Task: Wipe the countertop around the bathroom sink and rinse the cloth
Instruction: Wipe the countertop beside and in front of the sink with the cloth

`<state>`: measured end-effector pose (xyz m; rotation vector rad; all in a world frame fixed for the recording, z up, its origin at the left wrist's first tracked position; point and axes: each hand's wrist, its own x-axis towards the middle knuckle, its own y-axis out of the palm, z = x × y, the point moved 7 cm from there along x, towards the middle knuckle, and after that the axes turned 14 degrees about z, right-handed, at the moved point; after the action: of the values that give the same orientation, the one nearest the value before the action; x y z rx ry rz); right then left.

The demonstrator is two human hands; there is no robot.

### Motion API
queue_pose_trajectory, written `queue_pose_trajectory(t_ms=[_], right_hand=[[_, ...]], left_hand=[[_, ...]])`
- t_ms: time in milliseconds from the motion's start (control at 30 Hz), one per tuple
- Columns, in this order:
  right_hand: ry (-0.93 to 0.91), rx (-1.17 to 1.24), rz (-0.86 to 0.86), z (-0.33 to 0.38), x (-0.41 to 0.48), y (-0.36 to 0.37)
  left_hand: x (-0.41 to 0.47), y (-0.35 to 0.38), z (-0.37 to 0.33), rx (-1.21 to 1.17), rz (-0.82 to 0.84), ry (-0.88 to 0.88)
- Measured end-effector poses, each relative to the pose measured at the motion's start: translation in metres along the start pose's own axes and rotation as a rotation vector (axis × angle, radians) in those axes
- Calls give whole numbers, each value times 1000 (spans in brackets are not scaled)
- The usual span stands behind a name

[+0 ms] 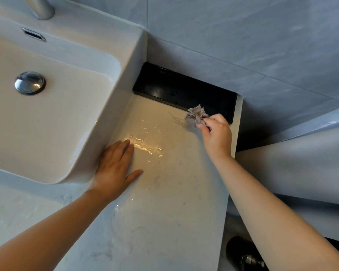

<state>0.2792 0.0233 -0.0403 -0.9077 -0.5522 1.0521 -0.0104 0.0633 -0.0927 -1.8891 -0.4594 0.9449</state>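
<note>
While your left hand [115, 169] lies flat beside the sink [125, 75], your right hand [216, 132] grips the grey cloth [196, 115] on the wet surface [174, 192].
Your left fingers are straight, palm down, touching the sink's outer wall near its front corner. The bunched cloth sits well right of the sink, pinched in curled fingers against a black tray [184, 90]. Water streaks glint between sink and cloth.
</note>
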Motion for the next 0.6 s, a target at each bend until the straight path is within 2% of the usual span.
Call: queue_pose_trajectory(t_ms=[100, 233, 433, 600], right_hand=[[-3, -69, 24, -4, 10, 19], [51, 24, -93, -4, 4, 24], [3, 61, -35, 16, -25, 43], [-2, 84, -60, 32, -63, 55]], left_hand=[[-1, 1, 1, 5, -14, -3], [-1, 1, 2, 13, -14, -10], [-1, 0, 1, 60, -1, -4], [-2, 0, 3, 24, -25, 15]])
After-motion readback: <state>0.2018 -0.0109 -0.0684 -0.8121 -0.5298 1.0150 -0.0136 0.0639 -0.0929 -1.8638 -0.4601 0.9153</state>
